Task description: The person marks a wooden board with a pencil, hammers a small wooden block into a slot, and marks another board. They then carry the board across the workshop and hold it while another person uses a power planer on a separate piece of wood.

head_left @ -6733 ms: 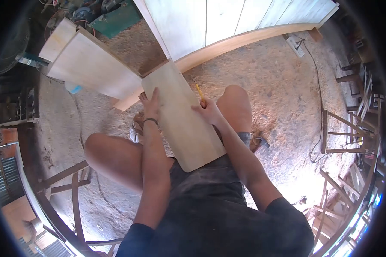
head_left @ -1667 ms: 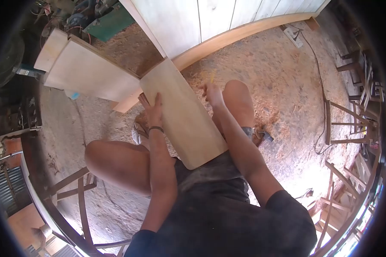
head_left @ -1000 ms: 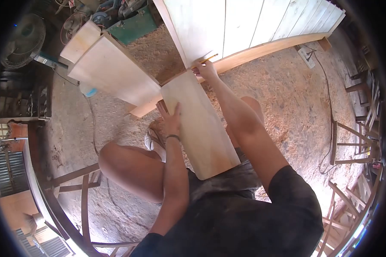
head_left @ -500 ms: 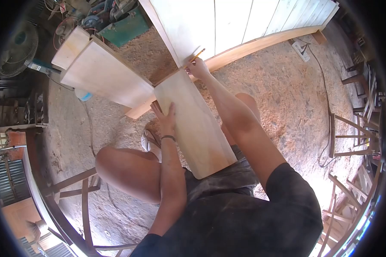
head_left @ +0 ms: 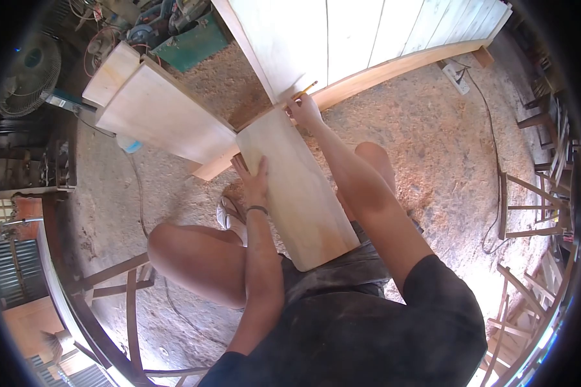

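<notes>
A pale wooden board [head_left: 297, 193] slopes from my lap up to the corner of a wooden frame [head_left: 394, 72]. My left hand [head_left: 255, 182] grips its left edge near the far end, thumb on the top face and the other fingers along the side. Between the fingers of my right hand [head_left: 305, 112] is a yellow pencil [head_left: 309, 88]. That hand sits at the board's far right corner, beside the frame; the pencil's writing tip is hidden. White planks [head_left: 355, 39] fill the frame beyond.
Another pale board [head_left: 168, 116] stands left of the frame corner. Behind it are a green bin [head_left: 190, 45] with tools and a fan [head_left: 35, 68]. A power strip [head_left: 456, 79] and its cord lie on the dusty floor at right. Wooden stools [head_left: 529, 206] stand at the right edge.
The view has shifted slightly. My right hand has moved a little along the board's far end, and the pencil leans lower. My left hand keeps its hold on the board.
</notes>
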Available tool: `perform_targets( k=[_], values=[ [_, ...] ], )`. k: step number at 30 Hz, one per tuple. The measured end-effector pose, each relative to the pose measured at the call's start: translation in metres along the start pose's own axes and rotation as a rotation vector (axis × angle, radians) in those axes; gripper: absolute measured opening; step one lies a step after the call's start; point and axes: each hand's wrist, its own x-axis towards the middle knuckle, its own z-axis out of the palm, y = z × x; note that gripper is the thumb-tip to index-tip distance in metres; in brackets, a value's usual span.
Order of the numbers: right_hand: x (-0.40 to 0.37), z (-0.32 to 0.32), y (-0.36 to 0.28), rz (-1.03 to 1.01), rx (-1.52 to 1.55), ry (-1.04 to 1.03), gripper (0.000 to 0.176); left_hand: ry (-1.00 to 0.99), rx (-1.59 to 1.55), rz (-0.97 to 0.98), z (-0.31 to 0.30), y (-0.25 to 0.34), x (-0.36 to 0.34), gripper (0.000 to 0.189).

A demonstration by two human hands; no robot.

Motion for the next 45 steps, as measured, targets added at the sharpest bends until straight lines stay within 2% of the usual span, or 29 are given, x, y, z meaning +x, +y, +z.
perform_targets(
  k=[3, 6, 9, 12, 14, 16, 18, 21, 27, 29, 32, 35, 37, 38, 40, 41, 43, 45],
  values=[
    [-0.019, -0.01, -0.01, 0.005, 0.023, -0.045, 0.034, -0.009, -0.048, -0.029, 0.002, 0.013, -0.009, 0.111],
    [-0.011, -0.007, -0.013, -0.064, -0.049, 0.0, 0.035, -0.03, -0.017, -0.04, 0.0, 0.015, -0.008, 0.11],
    [0.004, -0.002, -0.009, -0.046, -0.161, 0.003, 0.036, -0.032, 0.025, -0.013, -0.003, -0.003, 0.004, 0.109],
    [-0.041, -0.026, -0.036, 0.004, -0.078, -0.034, 0.036, -0.051, -0.045, -0.037, -0.002, 0.003, -0.002, 0.109],
    [-0.067, -0.039, -0.007, -0.004, -0.018, 0.005, 0.035, -0.065, -0.063, -0.056, -0.001, 0.017, -0.008, 0.108],
    [-0.127, -0.07, -0.031, 0.168, 0.328, 0.049, 0.033, -0.06, -0.045, -0.045, 0.0, 0.013, -0.008, 0.108],
    [-0.163, -0.089, 0.014, 0.26, 0.401, 0.133, 0.031, -0.044, -0.018, -0.009, -0.001, 0.0, -0.001, 0.109],
    [-0.206, -0.119, 0.007, 0.378, 0.574, 0.093, 0.03, -0.026, -0.026, 0.001, 0.0, -0.006, 0.003, 0.111],
    [-0.217, -0.128, -0.001, 0.313, 0.439, 0.047, 0.025, -0.019, -0.114, -0.03, 0.003, 0.006, -0.003, 0.117],
    [-0.214, -0.126, 0.011, 0.27, 0.53, 0.016, 0.024, -0.015, -0.124, -0.025, 0.003, 0.004, -0.001, 0.119],
    [-0.222, -0.126, 0.002, 0.287, 0.54, 0.048, 0.021, 0.002, -0.025, -0.019, 0.003, -0.001, -0.003, 0.113],
    [-0.23, -0.126, -0.014, 0.324, 0.531, 0.089, 0.017, 0.081, 0.215, 0.068, 0.004, -0.012, 0.004, 0.112],
    [-0.23, -0.128, -0.015, 0.323, 0.556, 0.102, 0.016, 0.14, 0.34, 0.14, 0.008, -0.025, 0.012, 0.106],
    [-0.23, -0.131, -0.013, 0.315, 0.574, 0.104, 0.015, 0.165, 0.37, 0.166, 0.011, -0.01, 0.003, 0.1],
    [-0.234, -0.135, -0.012, 0.314, 0.611, 0.139, 0.015, 0.106, 0.307, 0.116, 0.016, 0.026, -0.019, 0.079],
    [-0.235, -0.137, -0.015, 0.318, 0.63, 0.169, 0.015, 0.025, 0.213, 0.045, 0.017, 0.062, -0.036, 0.066],
    [-0.241, -0.142, -0.023, 0.315, 0.654, 0.23, 0.015, -0.079, 0.103, -0.031, 0.018, 0.076, -0.04, 0.057],
    [-0.244, -0.154, -0.032, 0.293, 0.66, 0.299, 0.014, -0.131, 0.069, -0.036, 0.026, 0.065, -0.026, 0.054]
  ],
)
